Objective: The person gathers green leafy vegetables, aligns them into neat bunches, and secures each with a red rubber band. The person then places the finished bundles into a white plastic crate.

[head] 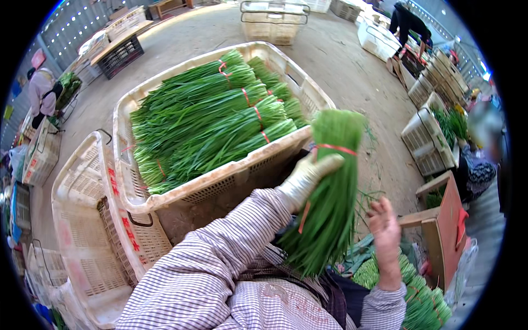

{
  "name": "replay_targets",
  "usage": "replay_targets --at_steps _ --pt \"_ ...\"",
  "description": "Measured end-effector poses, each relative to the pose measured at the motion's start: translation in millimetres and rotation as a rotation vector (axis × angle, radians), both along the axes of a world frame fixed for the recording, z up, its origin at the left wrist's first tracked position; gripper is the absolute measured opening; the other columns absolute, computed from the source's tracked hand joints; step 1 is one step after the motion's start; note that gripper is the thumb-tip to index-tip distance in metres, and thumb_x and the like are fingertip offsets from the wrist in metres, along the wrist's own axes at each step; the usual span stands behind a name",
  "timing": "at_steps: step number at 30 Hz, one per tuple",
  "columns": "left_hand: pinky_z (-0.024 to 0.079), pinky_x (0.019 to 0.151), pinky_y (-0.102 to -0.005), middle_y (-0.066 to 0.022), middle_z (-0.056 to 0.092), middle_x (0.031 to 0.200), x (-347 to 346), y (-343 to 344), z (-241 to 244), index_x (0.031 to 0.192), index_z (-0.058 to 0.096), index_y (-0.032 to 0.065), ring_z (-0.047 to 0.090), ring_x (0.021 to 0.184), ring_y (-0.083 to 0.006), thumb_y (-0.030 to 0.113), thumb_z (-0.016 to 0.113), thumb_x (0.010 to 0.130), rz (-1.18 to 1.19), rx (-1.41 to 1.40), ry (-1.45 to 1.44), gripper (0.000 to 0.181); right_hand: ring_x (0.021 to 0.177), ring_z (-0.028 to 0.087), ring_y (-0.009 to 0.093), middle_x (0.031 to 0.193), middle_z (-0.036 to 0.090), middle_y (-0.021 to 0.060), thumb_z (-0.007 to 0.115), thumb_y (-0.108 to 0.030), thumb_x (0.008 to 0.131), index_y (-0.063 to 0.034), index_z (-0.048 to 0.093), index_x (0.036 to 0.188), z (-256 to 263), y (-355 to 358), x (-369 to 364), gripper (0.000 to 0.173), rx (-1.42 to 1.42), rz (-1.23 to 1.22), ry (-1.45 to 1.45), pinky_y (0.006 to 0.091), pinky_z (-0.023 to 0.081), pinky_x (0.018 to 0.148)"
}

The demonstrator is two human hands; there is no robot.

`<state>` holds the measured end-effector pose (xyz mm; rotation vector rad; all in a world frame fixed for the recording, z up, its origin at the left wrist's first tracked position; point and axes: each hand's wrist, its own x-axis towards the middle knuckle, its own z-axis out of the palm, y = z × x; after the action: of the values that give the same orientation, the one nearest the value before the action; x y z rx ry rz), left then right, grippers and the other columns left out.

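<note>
My left hand [315, 175], in a pale glove or wrapping, holds an upright bundle of long green stalks [336, 185], seemingly garlic chives, bound by a red band near its top. My right hand [384, 227] is bare and raised to the right of the bundle, its fingers apart and slightly blurred, touching nothing. In front of me a white plastic crate [229, 171] holds several banded bundles [214, 119] laid in rows. More banded bundles [420, 293] lie at the lower right, below my right hand.
Another white crate [82, 231] stands tilted at the left. A reddish wooden box [447, 231] is at the right, with a crate of greens [429, 136] beyond it. A stack of crates [274, 24] stands ahead. One person [41, 93] is at far left, another [408, 22] bends at upper right.
</note>
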<state>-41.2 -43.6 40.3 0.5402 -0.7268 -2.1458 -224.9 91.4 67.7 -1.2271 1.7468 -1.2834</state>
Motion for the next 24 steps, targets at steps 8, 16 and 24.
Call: replay_targets --at_steps 8,16,24 --pt "0.04 0.097 -0.0338 -0.006 0.054 0.119 8.8 -0.2 30.1 0.135 0.037 0.0069 0.051 0.109 -0.0172 0.018 0.076 0.076 -0.129 -0.204 0.094 0.072 0.097 0.057 0.02 0.111 0.059 0.0091 0.072 -0.032 0.082 0.0021 0.041 0.127 -17.8 -19.2 60.7 0.064 0.102 0.261 -0.143 0.0314 0.046 0.086" --pt "0.045 0.094 -0.0336 -0.0108 0.057 0.118 97.8 -99.7 130.0 0.132 0.042 0.0001 0.056 0.105 -0.019 0.015 0.074 0.068 -0.19 -0.564 -0.472 0.073 0.094 0.061 0.017 0.117 0.058 0.0135 0.059 -0.019 0.092 0.0075 0.049 0.124 -11.9 -51.6 45.5 0.042 0.212 0.446 -0.463 0.028 0.048 0.082" --pt "0.046 0.092 -0.0309 -0.0179 0.057 0.12 117.7 -204.1 65.6 0.14 0.031 -0.002 0.057 0.107 -0.0229 0.018 0.083 0.062 -0.217 -0.551 -1.03 0.096 0.079 0.066 0.017 0.096 0.066 0.0152 0.057 -0.008 0.09 0.0108 0.052 0.117 -84.5 -46.0 0.4 0.033 0.452 0.148 -0.459 0.0261 0.053 0.071"
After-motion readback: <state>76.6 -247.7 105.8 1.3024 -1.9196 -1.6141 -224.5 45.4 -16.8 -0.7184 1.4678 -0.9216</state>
